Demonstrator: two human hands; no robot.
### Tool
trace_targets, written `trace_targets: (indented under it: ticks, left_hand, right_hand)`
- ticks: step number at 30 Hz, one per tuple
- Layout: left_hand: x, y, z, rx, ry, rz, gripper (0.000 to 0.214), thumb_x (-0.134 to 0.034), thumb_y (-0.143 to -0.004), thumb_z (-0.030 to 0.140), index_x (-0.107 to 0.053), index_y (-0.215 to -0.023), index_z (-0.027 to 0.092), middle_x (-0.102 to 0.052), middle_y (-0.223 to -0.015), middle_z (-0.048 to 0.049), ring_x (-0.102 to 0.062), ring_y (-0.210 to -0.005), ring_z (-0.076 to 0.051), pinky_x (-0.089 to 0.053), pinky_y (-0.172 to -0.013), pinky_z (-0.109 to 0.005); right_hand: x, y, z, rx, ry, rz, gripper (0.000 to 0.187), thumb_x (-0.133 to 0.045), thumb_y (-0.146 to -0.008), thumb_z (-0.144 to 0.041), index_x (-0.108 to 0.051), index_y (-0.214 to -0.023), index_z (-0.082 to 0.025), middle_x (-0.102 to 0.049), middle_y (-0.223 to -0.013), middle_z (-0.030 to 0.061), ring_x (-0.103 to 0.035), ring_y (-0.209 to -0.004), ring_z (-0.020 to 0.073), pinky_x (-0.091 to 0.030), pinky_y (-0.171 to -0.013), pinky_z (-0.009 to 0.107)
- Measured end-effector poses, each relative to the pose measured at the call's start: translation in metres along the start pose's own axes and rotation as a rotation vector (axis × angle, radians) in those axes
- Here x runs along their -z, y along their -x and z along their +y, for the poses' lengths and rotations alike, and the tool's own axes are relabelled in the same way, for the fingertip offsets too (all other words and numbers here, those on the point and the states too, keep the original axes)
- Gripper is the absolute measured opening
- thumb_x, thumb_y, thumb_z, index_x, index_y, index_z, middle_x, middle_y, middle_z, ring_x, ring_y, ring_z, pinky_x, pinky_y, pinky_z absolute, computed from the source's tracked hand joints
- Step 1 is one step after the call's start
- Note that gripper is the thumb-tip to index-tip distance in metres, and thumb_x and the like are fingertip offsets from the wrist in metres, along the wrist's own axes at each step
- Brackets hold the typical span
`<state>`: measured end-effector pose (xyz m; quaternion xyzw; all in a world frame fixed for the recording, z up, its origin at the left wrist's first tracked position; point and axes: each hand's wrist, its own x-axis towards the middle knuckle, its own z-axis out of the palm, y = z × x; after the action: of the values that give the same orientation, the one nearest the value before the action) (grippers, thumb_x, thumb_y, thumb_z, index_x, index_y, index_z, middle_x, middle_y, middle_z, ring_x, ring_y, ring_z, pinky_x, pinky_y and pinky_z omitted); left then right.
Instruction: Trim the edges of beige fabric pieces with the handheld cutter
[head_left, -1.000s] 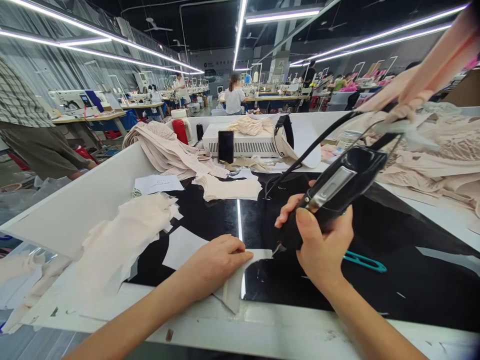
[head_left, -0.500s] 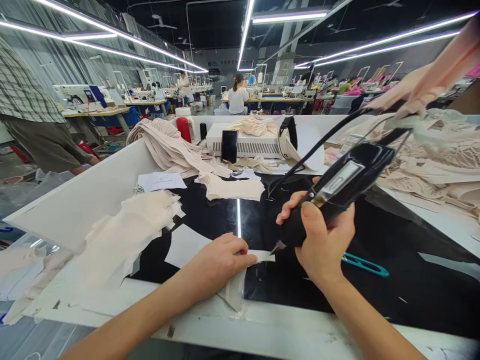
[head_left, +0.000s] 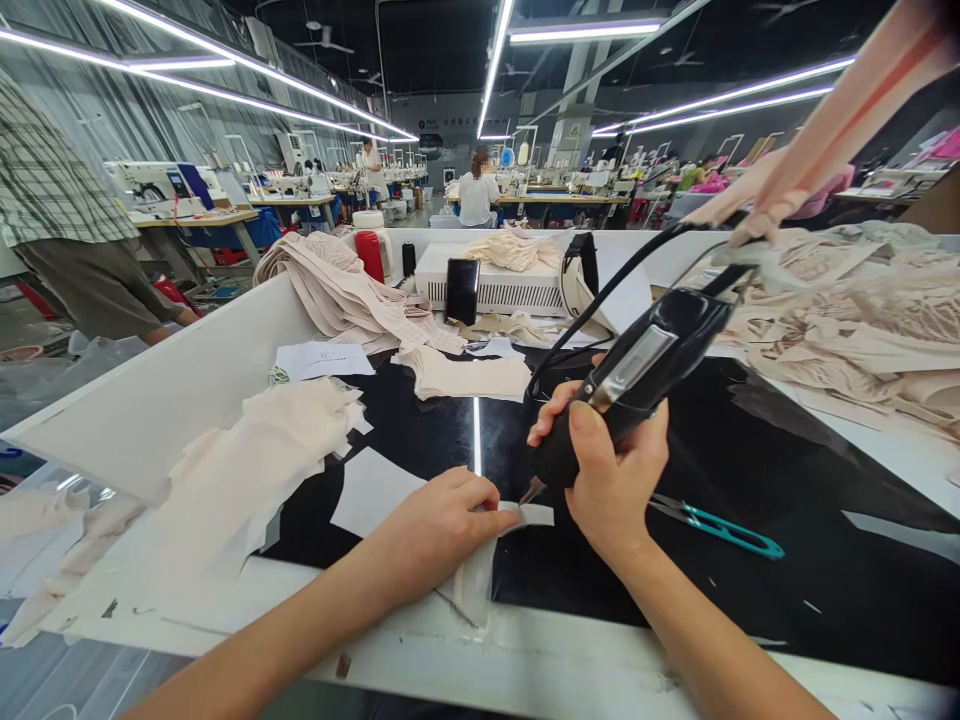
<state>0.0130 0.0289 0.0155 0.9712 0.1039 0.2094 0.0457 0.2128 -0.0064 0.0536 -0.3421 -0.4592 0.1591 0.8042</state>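
Observation:
My right hand (head_left: 616, 470) is wrapped around a black corded hand tool (head_left: 634, 365) with a silver lever and a pointed metal tip. That tip meets a narrow pale fabric strip (head_left: 537, 514), just beyond my left fingertips. My left hand (head_left: 454, 515), thumb and fingers together, holds the strip down on the black work surface (head_left: 559, 570). A white pattern piece (head_left: 373, 490) lies partly under my left hand. Teal thread snips (head_left: 731, 528) rest to the right of my right wrist.
Pale cut pieces (head_left: 240, 470) are heaped at left; more fabric (head_left: 862, 320) piles up at right. A phone (head_left: 462, 290) leans on a white box (head_left: 517, 290). Peach fabric strips (head_left: 817, 150) hang down to the tool's cord. A person in a checked shirt (head_left: 64, 170) stands at left.
My right hand has brought the tool left, so its tip now sits close to my left fingertips on the strip. My left hand keeps its place.

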Motion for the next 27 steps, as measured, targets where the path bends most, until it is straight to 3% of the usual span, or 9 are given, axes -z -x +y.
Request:
trace_targets:
  ticks: [9,27]
  left_hand:
    - [-0.001,0.003,-0.001,-0.005,0.001,0.010,0.027,-0.062,-0.114,0.004,-0.078,-0.129,0.019,-0.072,-0.112,-0.0054,-0.065,-0.099,-0.021,-0.059,-0.092,-0.030]
    - [0.001,0.003,-0.002,0.016,0.036,-0.021,0.031,-0.061,-0.113,0.003,-0.079,-0.131,0.021,-0.072,-0.114,-0.0054,-0.064,-0.097,-0.020,-0.059,-0.087,-0.028]
  right_hand:
    - [0.006,-0.007,-0.012,0.009,0.013,0.071,0.042,-0.095,-0.093,-0.049,-0.063,-0.112,-0.028,-0.074,-0.082,-0.0073,-0.068,-0.057,0.0129,-0.063,-0.053,0.028]
    - [0.002,0.003,-0.018,-0.050,-0.045,0.018,0.036,-0.092,-0.095,-0.045,-0.065,-0.112,-0.029,-0.075,-0.083,-0.0073,-0.069,-0.058,0.0129,-0.063,-0.054,0.027]
